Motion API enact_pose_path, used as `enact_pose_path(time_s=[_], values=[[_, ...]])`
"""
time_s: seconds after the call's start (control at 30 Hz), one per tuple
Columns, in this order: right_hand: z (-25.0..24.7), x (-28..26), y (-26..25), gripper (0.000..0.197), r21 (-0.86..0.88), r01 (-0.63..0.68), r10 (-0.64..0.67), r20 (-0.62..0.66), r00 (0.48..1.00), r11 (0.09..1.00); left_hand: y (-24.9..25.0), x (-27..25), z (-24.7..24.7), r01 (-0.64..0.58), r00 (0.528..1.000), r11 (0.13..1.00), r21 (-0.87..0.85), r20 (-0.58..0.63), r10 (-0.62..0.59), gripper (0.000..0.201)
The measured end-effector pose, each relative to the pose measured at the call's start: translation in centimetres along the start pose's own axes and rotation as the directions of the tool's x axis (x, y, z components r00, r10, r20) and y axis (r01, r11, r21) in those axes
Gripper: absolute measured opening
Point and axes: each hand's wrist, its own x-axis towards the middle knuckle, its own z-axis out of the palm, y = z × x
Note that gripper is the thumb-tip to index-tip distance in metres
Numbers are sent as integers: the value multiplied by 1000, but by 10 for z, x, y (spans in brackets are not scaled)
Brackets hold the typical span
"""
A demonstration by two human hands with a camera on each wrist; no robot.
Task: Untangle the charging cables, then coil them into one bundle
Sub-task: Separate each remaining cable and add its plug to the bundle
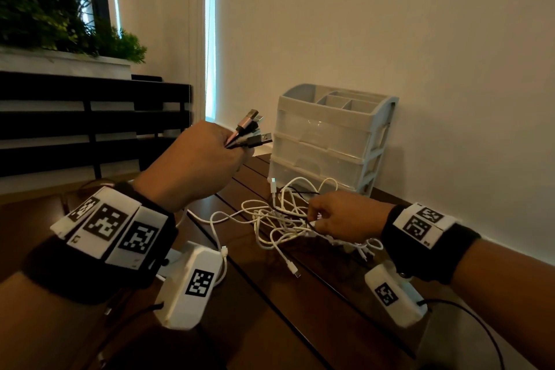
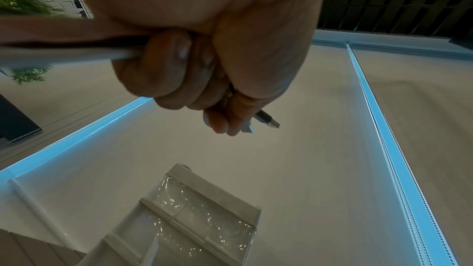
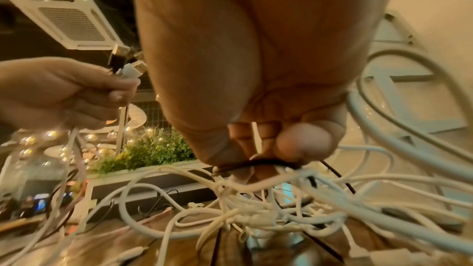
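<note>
My left hand (image 1: 207, 156) is raised above the table and grips a bunch of USB plug ends (image 1: 250, 132); the plugs (image 2: 266, 121) stick out past its curled fingers, and the plugs (image 3: 125, 64) show above the fist. A tangle of white and black charging cables (image 1: 279, 219) lies on the dark wooden table (image 1: 300, 324). My right hand (image 1: 333, 216) sits low at the tangle's right side. Its thumb and fingers (image 3: 302, 145) pinch a thin black cable (image 3: 258, 163) together with white strands. Cables run from the pile up to my left fist.
A grey plastic drawer organiser (image 1: 330, 135) stands against the wall just behind the tangle. A dark slatted bench (image 1: 90, 123) with a planter of green plants (image 1: 60, 18) is at the left. Loose connector ends (image 1: 292, 269) lie on the table in front of the pile.
</note>
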Motion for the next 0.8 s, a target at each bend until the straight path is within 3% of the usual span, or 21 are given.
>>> enact_pose_path(time_s=[0.17, 0.33, 0.4, 0.5, 0.6, 0.67, 0.8], values=[[2, -3, -1, 37, -87, 52, -54, -16, 998, 995, 0, 1, 0, -22, 1000, 1000, 10, -5, 22, 35], [-1, -5, -4, 28, -194, 16, -51, -177, 983, 981, -1, 0, 1, -19, 1000, 1000, -11, 14, 19, 34], [-5, -6, -5, 26, -220, 12, -52, -176, 983, 975, -2, 1, 2, -24, 1000, 1000, 6, 12, 24, 34], [-14, -8, -5, 22, 66, -14, 21, -98, 995, 998, -5, 3, 4, -13, 1000, 1000, -3, 22, 13, 34], [-26, -13, -6, 15, 436, -23, 26, -1, 1000, 900, -5, 4, 7, 31, 999, 997, -76, 44, -28, 33], [-32, -15, -6, 15, 583, 26, 0, -44, 999, 812, -6, 4, 10, 66, 996, 992, -104, 66, -59, 34], [-36, -15, -10, 6, 672, 87, 34, -165, 986, 735, -9, 3, 22, 109, 988, 976, -189, 128, -85, 38]])
